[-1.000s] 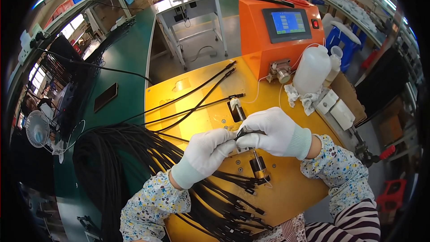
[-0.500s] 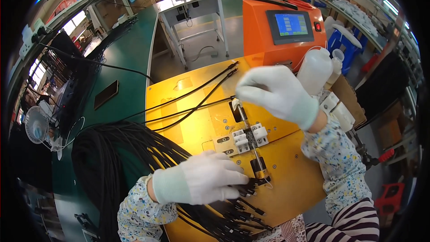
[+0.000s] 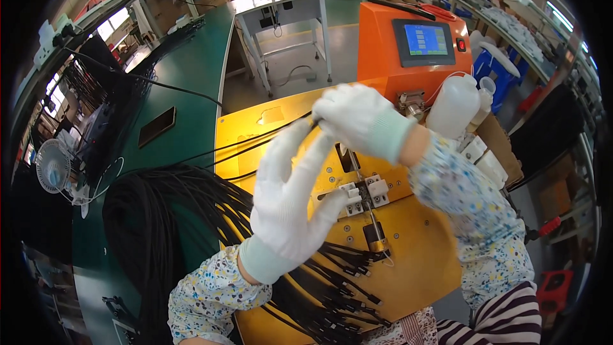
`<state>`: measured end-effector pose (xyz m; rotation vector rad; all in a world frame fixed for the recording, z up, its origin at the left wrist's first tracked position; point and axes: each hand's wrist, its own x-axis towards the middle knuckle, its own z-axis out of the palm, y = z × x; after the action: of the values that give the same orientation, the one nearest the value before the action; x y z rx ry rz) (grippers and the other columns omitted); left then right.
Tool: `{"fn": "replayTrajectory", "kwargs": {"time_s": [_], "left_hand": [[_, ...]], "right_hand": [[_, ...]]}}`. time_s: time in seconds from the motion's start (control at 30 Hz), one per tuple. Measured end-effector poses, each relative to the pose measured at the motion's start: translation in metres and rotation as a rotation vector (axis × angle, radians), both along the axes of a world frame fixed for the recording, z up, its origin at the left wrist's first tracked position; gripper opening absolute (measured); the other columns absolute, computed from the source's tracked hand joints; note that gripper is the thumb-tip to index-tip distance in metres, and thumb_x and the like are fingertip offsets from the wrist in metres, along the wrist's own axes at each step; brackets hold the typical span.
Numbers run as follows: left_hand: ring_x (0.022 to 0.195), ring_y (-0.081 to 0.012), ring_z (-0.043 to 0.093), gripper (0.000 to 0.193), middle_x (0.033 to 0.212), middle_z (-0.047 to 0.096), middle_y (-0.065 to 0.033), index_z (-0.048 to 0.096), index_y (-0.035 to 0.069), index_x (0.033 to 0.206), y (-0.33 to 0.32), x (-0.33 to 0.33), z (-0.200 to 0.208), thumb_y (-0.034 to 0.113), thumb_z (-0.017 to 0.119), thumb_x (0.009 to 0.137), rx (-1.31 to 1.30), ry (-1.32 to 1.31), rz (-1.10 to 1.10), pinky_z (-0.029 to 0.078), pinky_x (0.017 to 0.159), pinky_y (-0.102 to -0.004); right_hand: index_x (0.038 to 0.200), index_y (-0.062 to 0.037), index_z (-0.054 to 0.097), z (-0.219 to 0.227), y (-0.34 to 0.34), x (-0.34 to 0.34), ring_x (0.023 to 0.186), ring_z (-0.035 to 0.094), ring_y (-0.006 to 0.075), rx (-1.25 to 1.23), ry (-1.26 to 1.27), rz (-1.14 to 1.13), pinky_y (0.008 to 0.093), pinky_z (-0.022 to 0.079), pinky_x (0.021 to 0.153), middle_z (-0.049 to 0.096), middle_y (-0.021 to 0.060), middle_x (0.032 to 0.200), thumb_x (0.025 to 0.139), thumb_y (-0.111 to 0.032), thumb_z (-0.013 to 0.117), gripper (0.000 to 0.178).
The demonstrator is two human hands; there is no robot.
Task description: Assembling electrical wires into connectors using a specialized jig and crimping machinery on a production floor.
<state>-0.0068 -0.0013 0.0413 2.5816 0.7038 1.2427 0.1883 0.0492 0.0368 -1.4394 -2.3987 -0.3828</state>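
My right hand (image 3: 357,118), in a white glove, is closed around the connector ends of black cables (image 3: 249,137) at the far side of the yellow plate (image 3: 408,287). How many cables are in its fingers is hidden. My left hand (image 3: 287,198), also gloved, is raised with its fingers stretched and thumb apart. Its fingertips reach up beside the right hand, close to the cable ends; whether they touch cannot be made out. Just right of the left thumb sits a small fixture with white clamp blocks (image 3: 378,190) and a metal rod (image 3: 375,220).
A thick bundle of black cables (image 3: 143,230) drapes over the green table (image 3: 191,99), with plugs fanned out on the plate's near side. An orange machine with a screen (image 3: 377,45) stands behind, white bottles (image 3: 452,108) beside it. A phone (image 3: 157,126) and a small fan (image 3: 53,165) are at left.
My left hand has lifted from the near cable plugs up toward the far cable ends. My right hand has moved left and closed on those ends. The view has shifted slightly.
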Motion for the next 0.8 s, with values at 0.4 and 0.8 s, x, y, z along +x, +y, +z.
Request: {"fn": "replayTrajectory", "kwargs": {"time_s": [0.4,0.8], "left_hand": [[0.084,-0.0286,0.067,0.024,0.093,0.066,-0.0173,0.064,0.002,0.105,0.006,0.001,-0.033,0.014,0.068,0.084,-0.557,0.234,-0.148,0.052,0.074,-0.0322],[0.076,-0.0244,0.061,0.026,0.081,0.061,-0.0072,0.065,0.002,0.107,0.002,0.008,-0.052,0.006,0.062,0.081,-0.046,0.325,-0.066,0.050,0.067,-0.0342]], "right_hand": [[0.093,-0.0020,0.068,-0.022,-0.118,0.008,0.069,0.063,0.0209,-0.377,0.835,-0.047,0.0290,0.050,0.064,0.066,0.0101,0.081,0.082,-0.010,0.066,0.014],[0.088,-0.0040,0.070,-0.036,-0.110,0.017,0.073,0.064,0.0252,-0.416,0.810,-0.084,0.0335,0.051,0.067,0.066,0.0111,0.079,0.082,-0.017,0.065,0.015]]}}
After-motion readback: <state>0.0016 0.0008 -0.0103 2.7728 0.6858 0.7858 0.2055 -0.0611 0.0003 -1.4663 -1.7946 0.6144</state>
